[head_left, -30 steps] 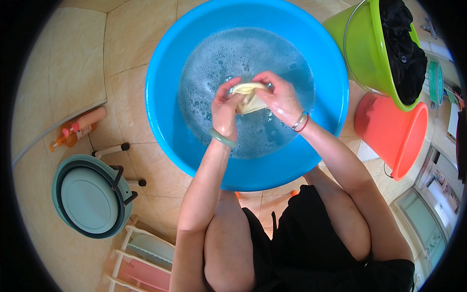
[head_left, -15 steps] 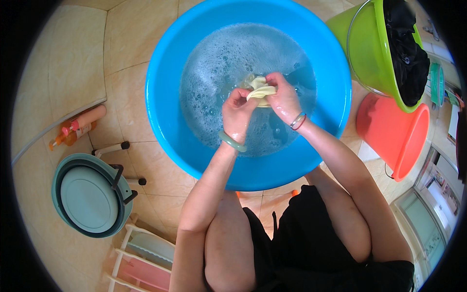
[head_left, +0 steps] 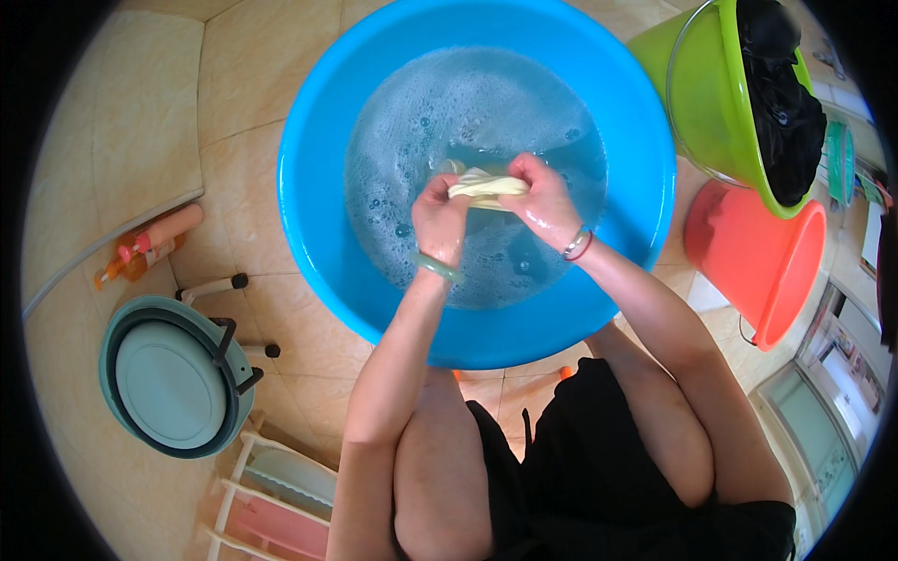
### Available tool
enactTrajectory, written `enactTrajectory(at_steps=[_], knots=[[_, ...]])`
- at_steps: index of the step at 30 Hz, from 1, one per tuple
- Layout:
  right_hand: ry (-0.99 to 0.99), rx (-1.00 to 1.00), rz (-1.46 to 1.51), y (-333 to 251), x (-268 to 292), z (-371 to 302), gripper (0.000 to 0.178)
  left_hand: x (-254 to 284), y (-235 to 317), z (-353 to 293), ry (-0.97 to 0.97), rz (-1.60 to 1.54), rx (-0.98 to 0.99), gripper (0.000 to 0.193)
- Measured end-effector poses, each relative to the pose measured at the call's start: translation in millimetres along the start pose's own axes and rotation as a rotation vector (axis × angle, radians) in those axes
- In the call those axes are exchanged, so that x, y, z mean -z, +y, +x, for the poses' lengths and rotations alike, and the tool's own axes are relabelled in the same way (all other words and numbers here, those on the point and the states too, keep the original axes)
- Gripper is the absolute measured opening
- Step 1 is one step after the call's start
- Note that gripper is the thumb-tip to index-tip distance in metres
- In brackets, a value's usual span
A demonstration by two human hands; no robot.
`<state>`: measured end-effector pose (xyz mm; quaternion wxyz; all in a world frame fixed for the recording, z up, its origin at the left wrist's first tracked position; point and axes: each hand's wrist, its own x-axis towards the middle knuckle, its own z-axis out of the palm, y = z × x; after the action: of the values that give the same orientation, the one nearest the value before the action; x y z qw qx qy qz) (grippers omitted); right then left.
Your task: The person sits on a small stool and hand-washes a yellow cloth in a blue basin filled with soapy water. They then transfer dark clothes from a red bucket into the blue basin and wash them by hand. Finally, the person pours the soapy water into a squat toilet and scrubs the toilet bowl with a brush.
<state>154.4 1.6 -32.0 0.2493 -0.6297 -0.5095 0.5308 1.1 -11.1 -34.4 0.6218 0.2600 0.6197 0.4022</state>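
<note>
A large round blue basin [head_left: 323, 271] holds sudsy water [head_left: 402, 122]. Over its middle, a wet pale-yellow cloth [head_left: 488, 187] is stretched between my two hands, bunched into a narrow band. My left hand [head_left: 440, 220], with a green bangle at the wrist, grips its left end between thumb and fingers. The right end is pinched in my right hand [head_left: 545, 201], which wears a silver bangle and a red cord. Part of the cloth hangs behind my fingers at the water, and how far it reaches down is hidden.
At the upper right a green bucket [head_left: 697, 103] holds black cloth [head_left: 784, 112]. Below it lies a tilted coral-red bucket [head_left: 748, 257]. To the left are pump bottles [head_left: 154, 238], a grey-green folding basin [head_left: 173, 383] and a rack [head_left: 271, 505] with washboards.
My hands have drawn apart, the left one moving left, and the cloth between them is pulled wider. The foam has shifted, leaving more bare water around the cloth.
</note>
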Motion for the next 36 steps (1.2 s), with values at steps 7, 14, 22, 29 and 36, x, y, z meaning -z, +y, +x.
enactTrajectory(at_steps=[7, 14, 22, 29, 36], knots=[[0.15, -0.092, 0.282, 0, -7, 6, 0.017, -9, 23, -5, -0.165, -0.11, -0.046, 0.015], [-0.186, -0.359, 0.795, -16, 8, -10, 0.016, 4, -9, 13, 0.152, 0.591, -0.167, 0.013], [-0.347, -0.524, 0.963, 3, 23, 9, 0.025, 13, 10, 5, -0.29, -0.466, 0.534, 0.028], [-0.298, -0.451, 0.814, -21, 20, 9, 0.035, 25, 25, 3, -0.7, -0.956, 0.582, 0.048], [-0.327, -0.286, 0.656, -10, 23, 8, 0.035, 25, 14, 0, -0.629, -0.693, 0.552, 0.033]])
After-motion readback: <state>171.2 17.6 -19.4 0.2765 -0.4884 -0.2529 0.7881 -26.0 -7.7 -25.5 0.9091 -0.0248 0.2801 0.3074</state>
